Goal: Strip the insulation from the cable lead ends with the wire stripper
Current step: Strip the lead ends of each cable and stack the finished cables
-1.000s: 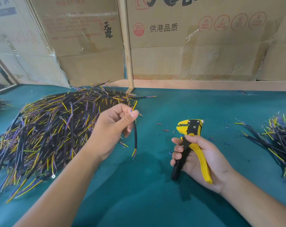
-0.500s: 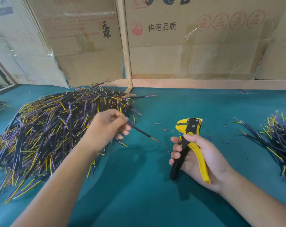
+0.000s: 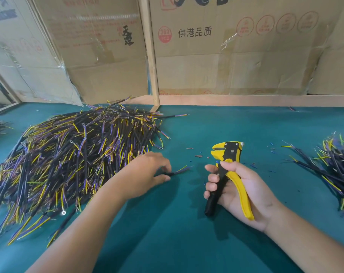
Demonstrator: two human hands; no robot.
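— How many hands, and what does each one hold?

— Two. The left hand (image 3: 147, 172) pinches one cable (image 3: 177, 171) low over the green table (image 3: 167, 223); its yellow and purple leads point to the right. The right hand (image 3: 240, 192) has its fingers curled around one wire stripper (image 3: 227, 168), head upward.

— And cable piles?

— Two main piles: the big pile (image 3: 68, 160) touching the left hand, the small pile (image 3: 336, 170) far right.
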